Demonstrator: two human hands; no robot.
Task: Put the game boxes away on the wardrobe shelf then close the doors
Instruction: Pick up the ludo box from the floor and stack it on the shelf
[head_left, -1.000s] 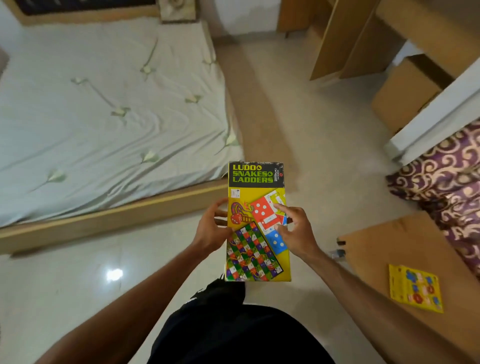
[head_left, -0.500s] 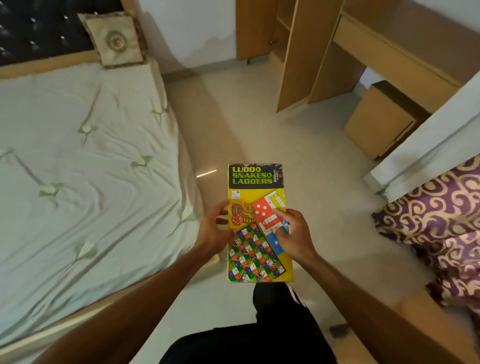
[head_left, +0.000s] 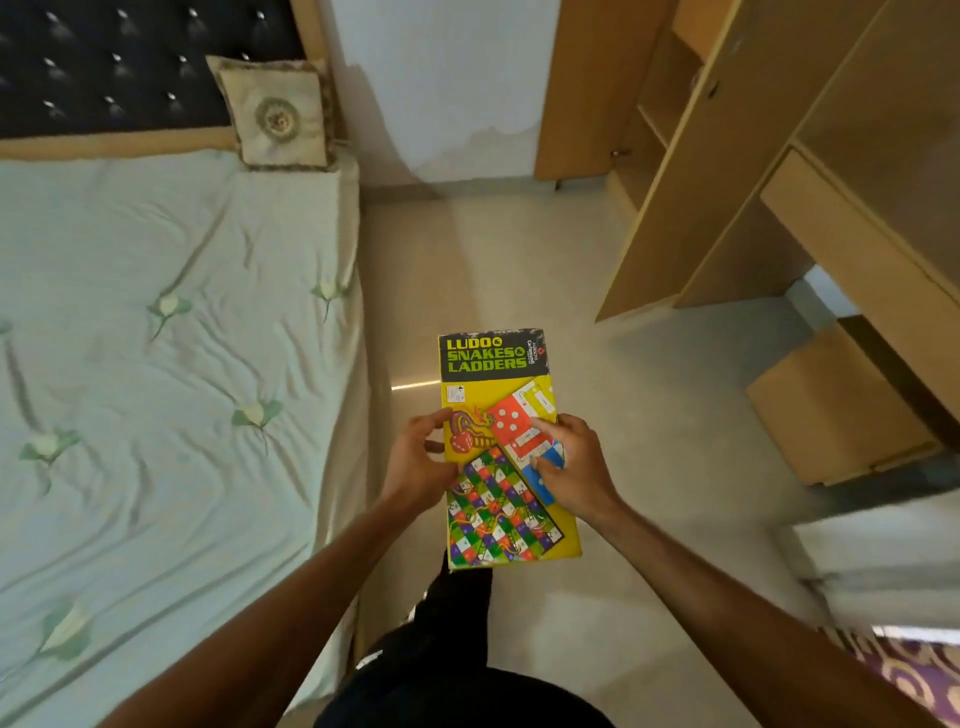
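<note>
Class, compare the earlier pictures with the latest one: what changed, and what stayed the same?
The view swung from the bed toward the open wardrobe, now nearer; the pillow came into sight. The left hand and right hand still grip the game box by its sides; nothing let go.

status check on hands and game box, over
Left hand and right hand both grip the game box. Box face up, not yet shelved. Wardrobe doors open, ahead right.

The game box was printed card with a slight sheen. At nine o'clock the bed sheet was creased matt cloth. The floor at twelve o'clock was polished and glossy. At two o'clock the wardrobe was smooth matt wood.
</note>
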